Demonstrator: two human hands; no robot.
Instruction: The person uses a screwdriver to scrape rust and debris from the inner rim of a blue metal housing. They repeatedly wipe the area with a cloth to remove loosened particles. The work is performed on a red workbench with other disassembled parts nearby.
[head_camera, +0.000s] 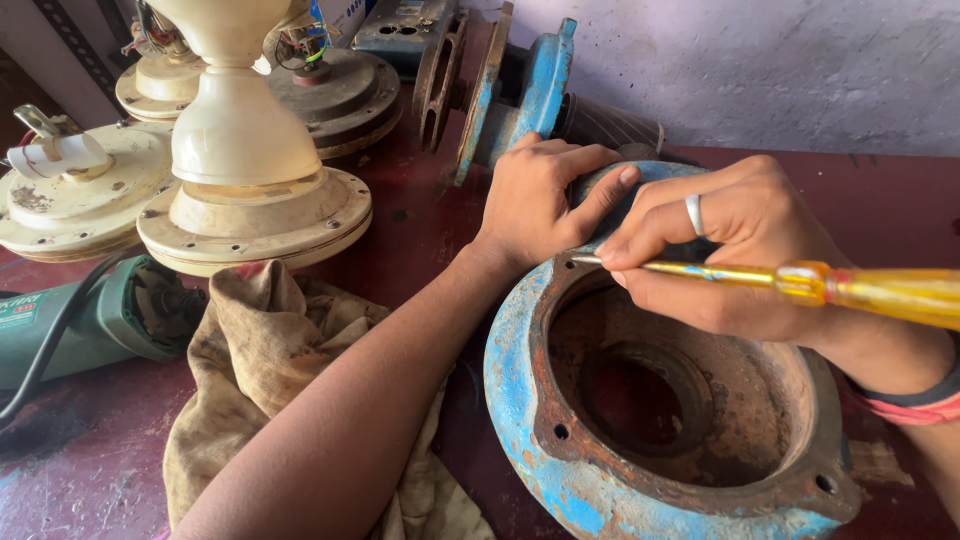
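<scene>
Screwdriver w/ yellow see-through handle (850, 287) is pinched in right hand (740, 250), tip at far rim of rusty blue round cast-metal housing (560, 470) near tabletop's (80, 470) front edge. Left hand (545, 200) lies curled over that rim, fingers not closed. Best keep tip seated, housing braced.

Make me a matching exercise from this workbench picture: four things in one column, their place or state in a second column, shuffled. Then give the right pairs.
Things
1. screwdriver
2. blue housing
3. cloth
4. green power tool

Places or states
A. crumpled on the bench under the left forearm
B. lying at the left edge, with a black cable
C. held in the right hand, tip at the rusty rim
D. rusty inside, steadied at its far edge by the left hand

Pairs: 1-C, 2-D, 3-A, 4-B
</scene>
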